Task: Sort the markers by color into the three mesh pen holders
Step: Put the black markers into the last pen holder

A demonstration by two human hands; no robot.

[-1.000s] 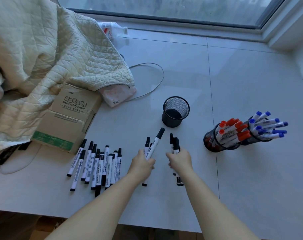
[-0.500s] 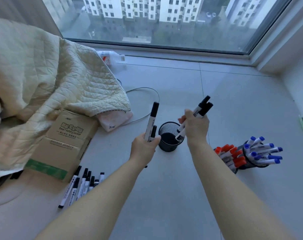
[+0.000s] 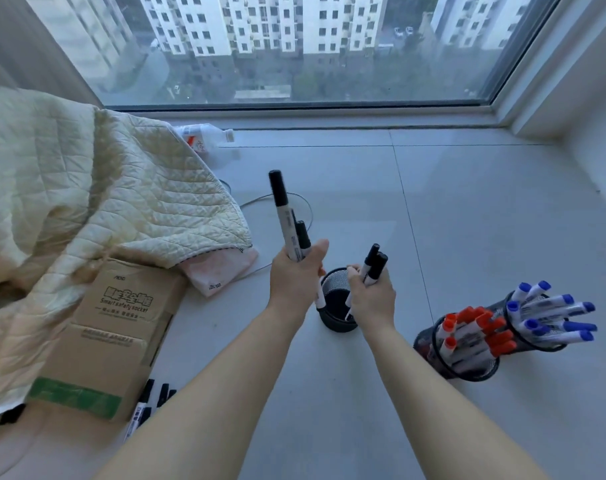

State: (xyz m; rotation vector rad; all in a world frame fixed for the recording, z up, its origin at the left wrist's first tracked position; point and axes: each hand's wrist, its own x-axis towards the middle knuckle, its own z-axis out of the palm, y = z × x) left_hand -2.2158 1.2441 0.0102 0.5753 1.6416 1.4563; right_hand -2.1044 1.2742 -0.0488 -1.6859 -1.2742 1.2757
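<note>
My left hand (image 3: 294, 275) grips two black-capped markers (image 3: 285, 216) upright, just left of the black mesh holder (image 3: 332, 322). My right hand (image 3: 372, 296) holds a few black markers (image 3: 373, 266) with their lower ends dipping inside that holder's mouth. To the right stand a mesh holder packed with red-capped markers (image 3: 474, 332) and another with blue-capped markers (image 3: 550, 313). Several more black markers (image 3: 149, 403) lie on the sill at lower left, partly hidden by my left forearm.
A cardboard box (image 3: 111, 327) sits left of the holder, under a cream quilted blanket (image 3: 87, 202). A plastic bottle (image 3: 204, 136) lies by the window and a thin cable (image 3: 305, 206) loops behind the markers. Pale tiled sill stretches to the right.
Both hands lifted black markers off the sill and carried them to the black holder. My right hand has lowered its markers into the holder's mouth; the view has tilted up.
</note>
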